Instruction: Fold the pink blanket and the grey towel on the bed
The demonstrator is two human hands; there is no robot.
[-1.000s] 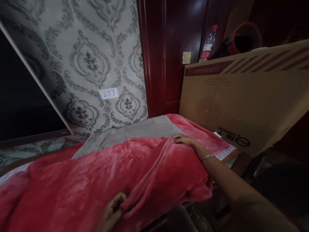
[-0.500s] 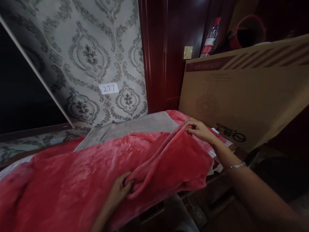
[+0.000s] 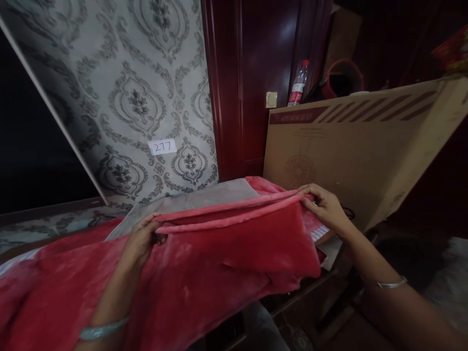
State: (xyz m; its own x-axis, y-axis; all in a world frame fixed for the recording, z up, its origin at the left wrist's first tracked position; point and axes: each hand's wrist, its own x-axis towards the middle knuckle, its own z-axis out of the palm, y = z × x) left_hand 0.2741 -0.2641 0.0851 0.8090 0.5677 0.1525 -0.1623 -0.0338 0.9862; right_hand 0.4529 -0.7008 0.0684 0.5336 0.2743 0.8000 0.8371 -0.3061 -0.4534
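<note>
Red plush fabric (image 3: 234, 253) lay left of the cardboard box (image 3: 351, 146), two parallel folds of it stretched between the left hand (image 3: 144, 234) and the right hand (image 3: 324, 204), both pinching; the right was nearer the box. A red-capped plastic bottle (image 3: 298, 87) showed above the box's left end.

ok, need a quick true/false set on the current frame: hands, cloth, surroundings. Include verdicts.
1. The left hand and right hand both grip the red cloth. True.
2. No bangle is worn on the left arm. False: a pale bangle sits there.
3. The white paper on the patterned wall reads 277. True.
4. The bottle's cap is blue. False: the bottle has a red cap.
5. The cardboard box is on the right side of the picture. True.
</note>
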